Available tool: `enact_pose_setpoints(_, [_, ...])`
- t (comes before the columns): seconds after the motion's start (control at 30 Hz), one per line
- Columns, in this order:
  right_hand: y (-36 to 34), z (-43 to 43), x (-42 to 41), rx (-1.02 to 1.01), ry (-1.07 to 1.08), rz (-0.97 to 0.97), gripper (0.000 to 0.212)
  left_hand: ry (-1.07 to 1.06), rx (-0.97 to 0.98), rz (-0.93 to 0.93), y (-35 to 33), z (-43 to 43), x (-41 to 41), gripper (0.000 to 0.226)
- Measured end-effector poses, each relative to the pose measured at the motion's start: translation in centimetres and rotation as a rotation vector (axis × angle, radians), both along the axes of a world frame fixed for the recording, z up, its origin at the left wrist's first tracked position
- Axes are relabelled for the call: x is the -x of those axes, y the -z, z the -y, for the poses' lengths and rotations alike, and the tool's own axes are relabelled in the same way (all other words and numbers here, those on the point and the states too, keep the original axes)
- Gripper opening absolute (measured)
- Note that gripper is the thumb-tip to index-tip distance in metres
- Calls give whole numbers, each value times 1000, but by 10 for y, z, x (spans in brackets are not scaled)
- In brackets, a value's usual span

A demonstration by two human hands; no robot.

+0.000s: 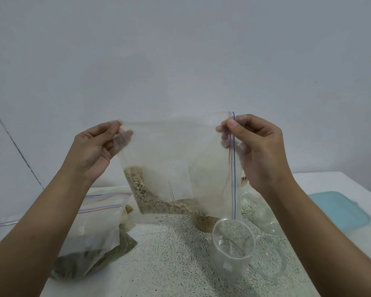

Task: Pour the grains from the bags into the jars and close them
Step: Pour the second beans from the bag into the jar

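The person is holding a clear bag up in the air over the middle of the tabletop, turned sideways so that its zip strip is running down the right side. The left hand is pinching the upper corner of the closed end between thumb and curled fingers, and the right hand is pinching the top of the zip strip the same way. The brown grains are lying along the bag's low edge, all inside it as far as can be seen. The bag's lower right corner is hanging just above an open clear jar, which is standing toward the near right of the tabletop and looks empty. A clear round piece, probably its lid, is lying just beside the jar. So pouring this bag seems not yet begun. More zip bags are piled at the left edge, one holding greenish grains, so several fills and every closing appear to be left. A brown mass behind the held bag may be a filled jar; I cannot tell.
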State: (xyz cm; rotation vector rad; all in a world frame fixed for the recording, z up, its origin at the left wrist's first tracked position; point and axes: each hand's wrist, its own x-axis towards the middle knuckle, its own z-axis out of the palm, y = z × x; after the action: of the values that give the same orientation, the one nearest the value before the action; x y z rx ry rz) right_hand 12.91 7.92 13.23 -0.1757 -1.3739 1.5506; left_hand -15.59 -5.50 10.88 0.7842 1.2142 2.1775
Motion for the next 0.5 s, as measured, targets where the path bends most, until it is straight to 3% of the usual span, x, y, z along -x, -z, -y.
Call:
enact_pose_setpoints(0.27, [7, -1, -14, 92, -49, -33, 15, -7, -8, -44, -1, -2, -11, 11])
enact_pose_setpoints(0.5, [13, -2, -31, 103, -51, -49, 20, 9, -30, -157, -9, 6, -32, 31])
